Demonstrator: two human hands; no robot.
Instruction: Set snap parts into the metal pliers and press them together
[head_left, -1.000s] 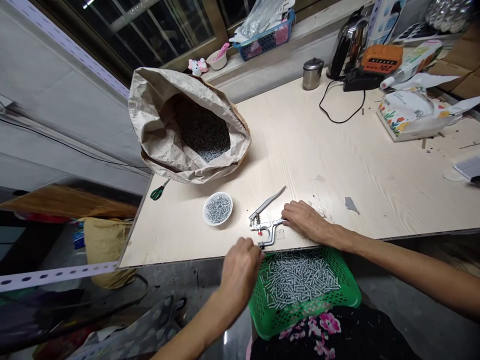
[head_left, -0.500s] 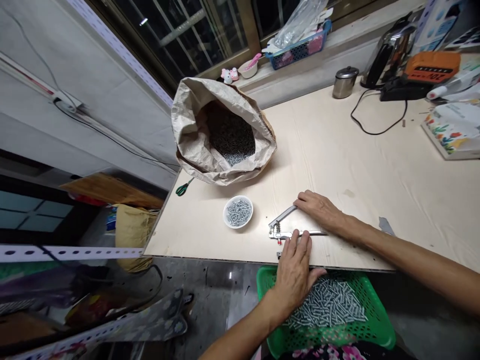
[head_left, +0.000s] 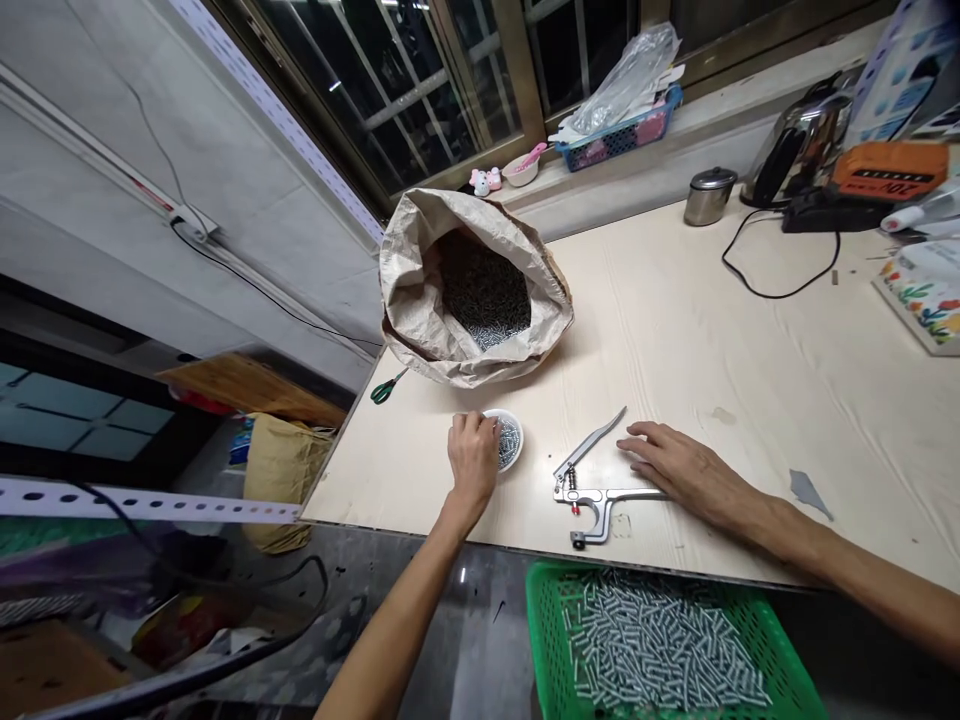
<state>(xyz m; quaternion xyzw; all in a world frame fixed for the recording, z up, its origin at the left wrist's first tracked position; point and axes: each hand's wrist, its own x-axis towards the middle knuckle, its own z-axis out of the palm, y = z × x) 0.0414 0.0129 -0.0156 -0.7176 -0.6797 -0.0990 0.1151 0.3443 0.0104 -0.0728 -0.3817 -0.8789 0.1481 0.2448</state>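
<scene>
My left hand is at the left rim of a small white bowl of short metal screws or pins. Its fingers are curled in over the bowl, and their tips are hidden, so what they pinch cannot be made out. To the right, silver snap-fastener pliers with a spring and a red tip lie on the table, handles spread apart. My right hand rests with fingers stretched out beside the upper handle; the end of the lower handle disappears under it.
Behind the bowl stands a large paper-lined sack of small metal pieces. Green scissors lie by the table's left edge. Below the front edge is a green basket full of metal screws or pins. A lidded metal cup and a grey scrap are on the table.
My left hand has moved from the pliers leftward to the bowl. My right hand has come off the upper handle, its fingers now straighter. The view has shifted slightly.
</scene>
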